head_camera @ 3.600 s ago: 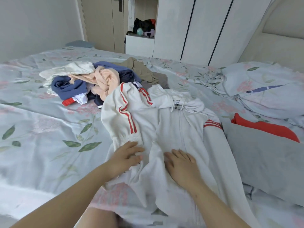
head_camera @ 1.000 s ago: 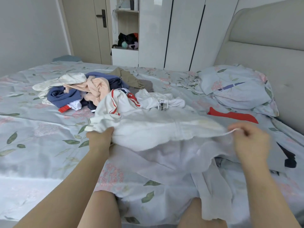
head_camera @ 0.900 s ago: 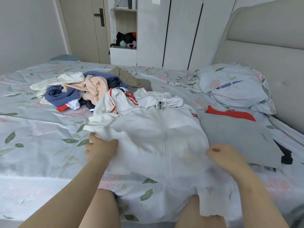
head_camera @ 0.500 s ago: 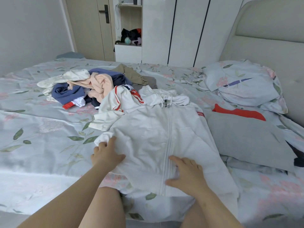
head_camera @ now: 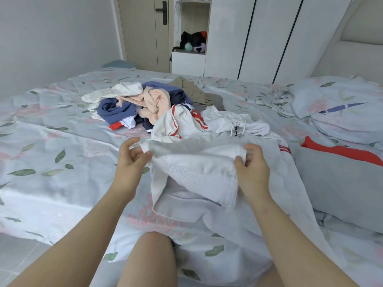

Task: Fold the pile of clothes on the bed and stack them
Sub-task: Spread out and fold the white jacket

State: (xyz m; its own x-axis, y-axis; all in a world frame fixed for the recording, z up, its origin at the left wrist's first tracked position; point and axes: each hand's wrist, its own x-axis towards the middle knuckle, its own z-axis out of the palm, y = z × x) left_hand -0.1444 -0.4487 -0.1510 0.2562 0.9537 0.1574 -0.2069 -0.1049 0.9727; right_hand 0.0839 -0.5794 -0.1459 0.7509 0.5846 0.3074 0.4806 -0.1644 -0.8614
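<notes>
**Jacket hem raised, both hands pinching**

Left hand (head_camera: pixel 132 160): thumb and curled fingers pinch the left corner of the white jacket (head_camera: pixel 196 162) at its ribbed hem. Right hand (head_camera: pixel 252 168): thumb and curled fingers pinch the same hem edge at the right. Both hands hold the edge up off the bed (head_camera: pixel 51 172), the cloth between them pulled fairly taut. Below the raised edge the fabric hangs in a loose fold.

Jacket: lies straight in front of me near the bed's edge, zip side not readable under the fold. Its upper part is bunched. One sleeve with red stripes is humped at the far left, and the hood and drawcords are crumpled behind. A red-striped cuff shows at the right.

Pile (head_camera: pixel 128 108): unfolded, just behind the jacket and touching its sleeve. It holds blue, peach, cream and olive pieces.

To my right: a flat grey garment (head_camera: pixel 342 183), touching the jacket's side, with a red one (head_camera: pixel 352 152) just behind it. Pillow (head_camera: pixel 342 104) further back at the headboard.

My knee (head_camera: pixel 153 255) shows below, against the bed's edge.
</notes>
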